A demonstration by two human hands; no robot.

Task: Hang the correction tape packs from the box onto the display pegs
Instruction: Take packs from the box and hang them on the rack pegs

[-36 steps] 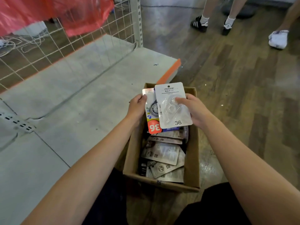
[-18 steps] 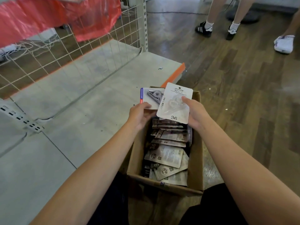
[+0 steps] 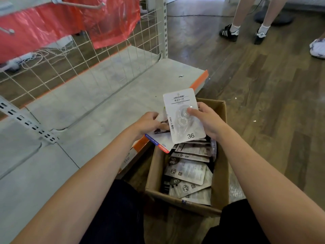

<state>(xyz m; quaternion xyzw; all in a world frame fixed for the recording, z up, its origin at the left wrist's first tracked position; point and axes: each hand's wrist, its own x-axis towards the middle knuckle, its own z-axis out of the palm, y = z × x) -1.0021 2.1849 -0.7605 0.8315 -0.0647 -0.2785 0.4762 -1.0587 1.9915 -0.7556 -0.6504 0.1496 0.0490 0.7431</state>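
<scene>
Right hand: my right hand (image 3: 208,120) is pinching a white correction tape pack (image 3: 183,117), thumb on the clear blister, face up so I am reading the card and its hang end is pointing to 12 o'clock.
Left hand: my left hand (image 3: 149,123) is gripping a second pack (image 3: 161,142) with a blue and red edge, lying partly under the white one, probably so I am carrying two per trip.
Box: the cardboard box (image 3: 219,173) is sitting on the floor at 6 o'clock of my hands, many packs (image 3: 188,170) lying loose inside it.
Pegs: one display peg (image 3: 82,5) is jutting out at 11 o'clock, another peg tip (image 3: 8,30) at 10 o'clock, both bare as far as I am seeing.
Room: the grey shelf (image 3: 88,106) is lying between me and the wire grid (image 3: 88,55); its orange edge (image 3: 203,79) is just beside the box.
Judgement: I am thinking the lift toward 11 o'clock is unobstructed.
</scene>
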